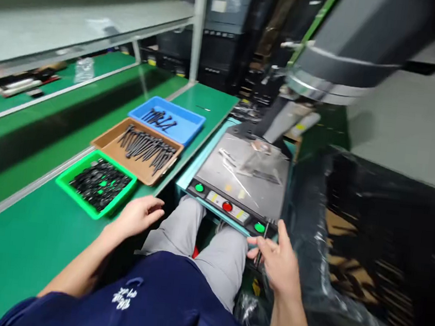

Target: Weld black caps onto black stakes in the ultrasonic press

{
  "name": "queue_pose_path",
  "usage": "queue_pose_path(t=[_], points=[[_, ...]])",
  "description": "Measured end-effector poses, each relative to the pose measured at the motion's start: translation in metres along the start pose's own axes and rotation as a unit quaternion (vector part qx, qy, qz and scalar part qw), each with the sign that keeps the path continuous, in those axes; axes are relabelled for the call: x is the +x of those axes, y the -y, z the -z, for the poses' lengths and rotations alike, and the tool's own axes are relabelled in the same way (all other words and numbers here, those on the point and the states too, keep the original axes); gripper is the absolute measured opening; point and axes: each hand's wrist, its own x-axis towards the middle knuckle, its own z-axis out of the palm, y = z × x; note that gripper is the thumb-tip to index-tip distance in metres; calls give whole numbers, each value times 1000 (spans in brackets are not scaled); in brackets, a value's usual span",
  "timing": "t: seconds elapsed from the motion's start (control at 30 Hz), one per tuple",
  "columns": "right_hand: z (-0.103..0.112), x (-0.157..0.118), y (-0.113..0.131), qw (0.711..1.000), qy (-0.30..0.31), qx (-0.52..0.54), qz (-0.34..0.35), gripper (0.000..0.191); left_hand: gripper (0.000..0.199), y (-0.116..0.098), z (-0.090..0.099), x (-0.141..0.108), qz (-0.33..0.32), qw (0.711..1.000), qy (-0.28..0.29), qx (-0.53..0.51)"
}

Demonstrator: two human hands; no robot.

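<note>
My right hand holds a thin dark rod-shaped part between its fingers, at the right front corner of the machine's control strip. My left hand hangs near the green table's edge, beside the green tray, its fingers curled with a gap to the thumb and nothing visible between them. Small black parts fill the green tray. Behind it, a brown tray carries many long dark rod-like parts. Some similar dark parts lie in the blue tray.
The machine has a grey plate, two green buttons and a red one. A large grey machine arm stands over it. A shelf spans the left bench. Black plastic-lined containers stand at the right.
</note>
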Motion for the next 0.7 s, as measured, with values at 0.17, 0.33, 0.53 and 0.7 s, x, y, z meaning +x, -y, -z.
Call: queue_pose_path(t=[0.17,0.33,0.53,0.7], points=[[-54,-10,-31,993,104,58,-16,50,34,75,71,-16,183,959,-125,178],[-69,-7,-23,974,175,136,-42,38,44,134,70,1,194,960,-41,200],[-82,-5,-21,965,240,96,-36,31,38,141,55,29,102,974,-29,201],[-90,-8,-32,968,220,108,-59,33,37,139,64,31,122,964,-10,235]])
